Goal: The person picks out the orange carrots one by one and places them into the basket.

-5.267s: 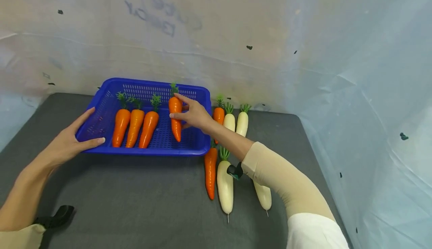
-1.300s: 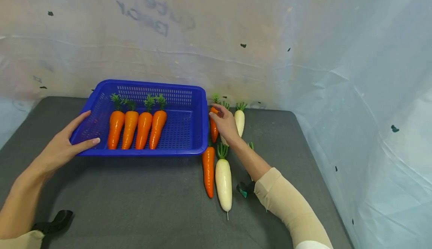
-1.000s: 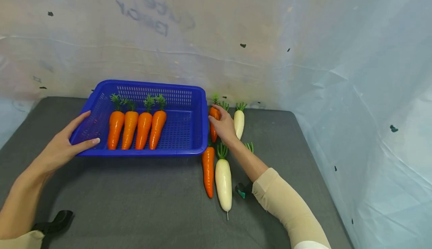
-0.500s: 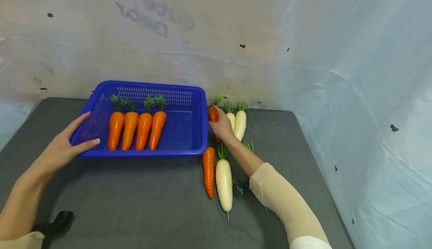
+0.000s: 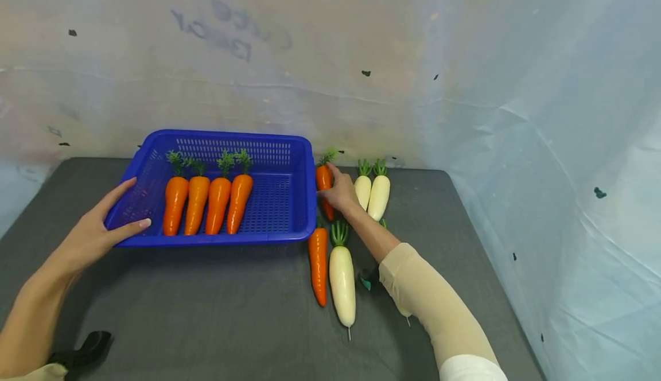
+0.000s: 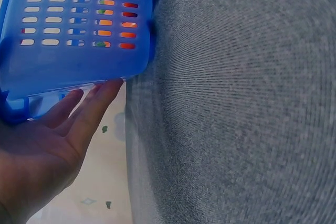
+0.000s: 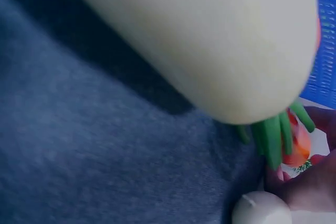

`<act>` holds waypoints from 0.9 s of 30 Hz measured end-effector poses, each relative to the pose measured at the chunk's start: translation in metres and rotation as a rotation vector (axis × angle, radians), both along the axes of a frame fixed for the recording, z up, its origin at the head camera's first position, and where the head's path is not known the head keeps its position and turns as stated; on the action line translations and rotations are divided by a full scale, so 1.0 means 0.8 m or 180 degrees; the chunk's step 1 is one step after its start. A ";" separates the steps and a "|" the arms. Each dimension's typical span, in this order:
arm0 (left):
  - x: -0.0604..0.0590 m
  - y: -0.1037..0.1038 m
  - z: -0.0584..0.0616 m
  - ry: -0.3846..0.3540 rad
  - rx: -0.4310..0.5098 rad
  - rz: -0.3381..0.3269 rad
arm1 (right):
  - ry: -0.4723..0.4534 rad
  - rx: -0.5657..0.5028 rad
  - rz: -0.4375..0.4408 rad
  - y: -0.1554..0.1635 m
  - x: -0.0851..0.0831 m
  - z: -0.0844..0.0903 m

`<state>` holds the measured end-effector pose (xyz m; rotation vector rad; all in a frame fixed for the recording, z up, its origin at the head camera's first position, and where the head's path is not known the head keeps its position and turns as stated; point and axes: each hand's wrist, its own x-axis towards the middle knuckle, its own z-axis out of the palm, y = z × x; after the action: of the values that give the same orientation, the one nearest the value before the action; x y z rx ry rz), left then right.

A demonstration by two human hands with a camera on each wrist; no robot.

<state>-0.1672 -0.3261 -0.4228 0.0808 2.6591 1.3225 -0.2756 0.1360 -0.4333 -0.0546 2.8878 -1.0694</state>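
Head view: a blue basket (image 5: 289, 166) sits on the grey table (image 5: 206, 312) against the back wall, and four carrots (image 5: 206, 204) lie side by side in its left half, green tops toward the wall. Its right half holds nothing but the perforated floor.

Just outside the basket's right wall lies a fifth carrot (image 5: 323, 179), top toward the wall. The right hand (image 5: 342, 193) is on it, fingers curled round its right side with the thumb low toward the basket, so the hand grips the carrot while it lies on the table or just above it; which of the two is hard to tell. Two radishes (image 5: 372, 193) lie just to the right of the hand, close together. Nearer the person, a sixth carrot (image 5: 318, 263) and a big radish (image 5: 342, 280) lie side by side; another radish's tip shows beneath the sleeve (image 5: 428, 306).

The left hand (image 5: 95, 232) rests on the basket's left front corner, fingers straight along the wall and thumb on the front rim. In the left wrist view the flat fingers (image 6: 92, 111) press the blue wall from outside.

The right wrist view is blurred: a radish (image 7: 210, 40) fills it, with an orange glimpse of the carrot (image 7: 296, 142) by the fingertips.

Against half a second ago, the gripped carrot has turned more upright beside the basket wall, the two radishes sit a little further right, and the basket's contents are unchanged. Five seconds back, the fourth carrot was only being set into the basket.
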 end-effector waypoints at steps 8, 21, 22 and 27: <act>0.000 0.002 0.000 -0.0024 0.0061 0.0007 | -0.0173 0.0281 0.0196 0.007 -0.009 0.003; 0.004 0.004 0.001 -0.0079 0.0056 0.0071 | -0.0185 0.0101 0.0300 0.008 -0.011 0.003; 0.005 0.004 0.001 -0.0074 0.0054 0.0074 | -0.0192 0.0037 0.0278 0.008 -0.010 0.003; 0.004 0.004 0.001 -0.0011 0.0049 0.0080 | -0.0152 -0.0209 0.0197 0.011 -0.007 0.005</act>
<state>-0.1638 -0.3229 -0.4220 0.0469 2.6559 1.3494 -0.2813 0.1452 -0.4297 -0.1193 2.7892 -1.1382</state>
